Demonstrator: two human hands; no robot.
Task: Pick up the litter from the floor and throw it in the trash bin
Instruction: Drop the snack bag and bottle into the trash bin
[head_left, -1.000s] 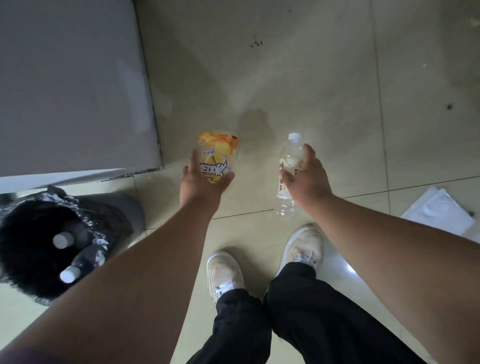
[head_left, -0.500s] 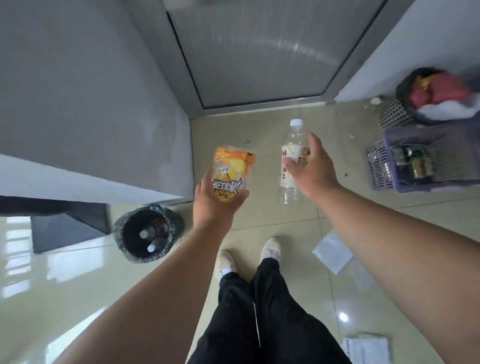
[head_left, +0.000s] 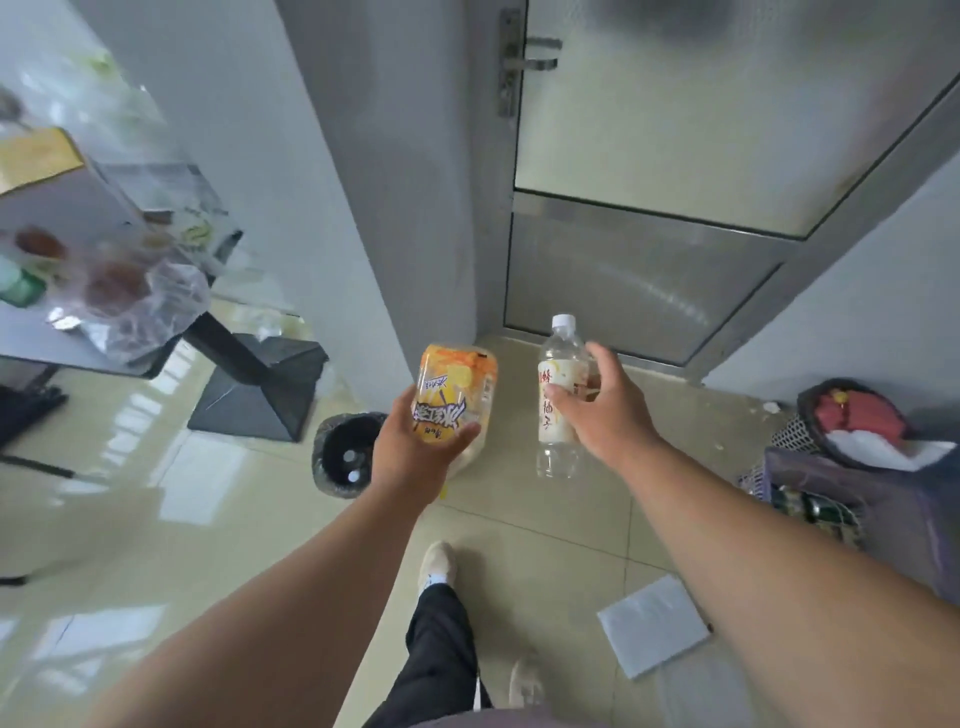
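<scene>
Clear plastic bottle with white cap (head_left: 558, 395) held mid-body in right hand (head_left: 605, 410), orange-yellow crinkly snack bag (head_left: 454, 397) in left hand (head_left: 415, 457), both aloft near the black-lined round trash bin (head_left: 345, 454). Both look light; bottle probably thin and crushable, bag soft and slick, so grip mid-body and loosely.

Both bare forearms reach forward and down, side by side and apart. The left hand (head_left: 415, 447) has its fingers and thumb curled round an orange snack packet (head_left: 453, 400), held up ahead of the palm. The right hand (head_left: 605, 415) grips a clear bottle (head_left: 558, 400) upright by its middle, thumb across the label.
</scene>
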